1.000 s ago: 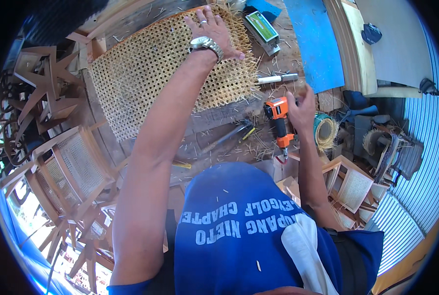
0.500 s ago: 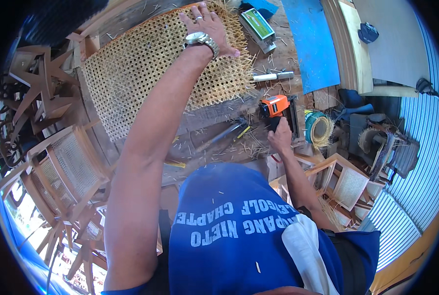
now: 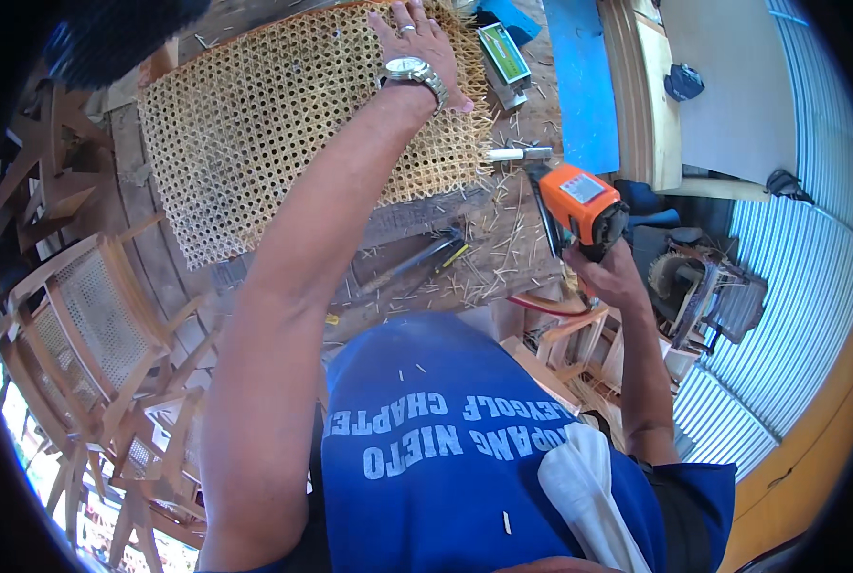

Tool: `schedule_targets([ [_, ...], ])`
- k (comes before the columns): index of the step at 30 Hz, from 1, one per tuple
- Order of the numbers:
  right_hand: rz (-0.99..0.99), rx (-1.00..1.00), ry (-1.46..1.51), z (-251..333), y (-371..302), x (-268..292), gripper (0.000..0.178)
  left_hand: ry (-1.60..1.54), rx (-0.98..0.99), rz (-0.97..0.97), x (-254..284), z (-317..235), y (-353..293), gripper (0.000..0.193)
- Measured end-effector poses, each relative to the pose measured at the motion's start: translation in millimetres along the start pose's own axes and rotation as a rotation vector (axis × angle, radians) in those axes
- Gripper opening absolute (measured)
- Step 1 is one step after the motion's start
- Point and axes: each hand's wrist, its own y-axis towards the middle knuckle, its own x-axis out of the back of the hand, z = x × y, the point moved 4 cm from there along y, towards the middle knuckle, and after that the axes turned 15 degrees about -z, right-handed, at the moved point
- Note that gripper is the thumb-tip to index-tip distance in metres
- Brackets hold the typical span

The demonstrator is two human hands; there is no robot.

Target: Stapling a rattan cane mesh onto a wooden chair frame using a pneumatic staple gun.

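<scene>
nail gun [image 3: 583, 202] swung round, long axis diagonal, nose leftward

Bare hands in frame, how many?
2: left hand spread flat on the woven cane sheet, near its frayed right edge; right hand gripping the orange power tool. No others visible.

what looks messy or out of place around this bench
Short pale slivers lie strewn over the wooden bench and on the blue shirt, like uncleared litter. The cane webbing also has a ragged right edge, loose strand ends poking out beside the left hand, perhaps just untrimmed.
</scene>
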Motion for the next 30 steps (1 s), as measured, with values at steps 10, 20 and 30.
schedule_targets([
  [10,0.183,0.088,-0.456,46,56,-32,0.031,-0.137,0.131,-0.333,-41,-4,19,0.095],
  [20,0.232,-0.045,-0.562,40,72,-43,0.032,-0.021,0.188,-0.382,-10,0,-9,0.104],
  [30,0.241,-0.059,-0.579,54,79,-49,0.030,-0.187,0.030,0.055,27,15,-1,0.112],
])
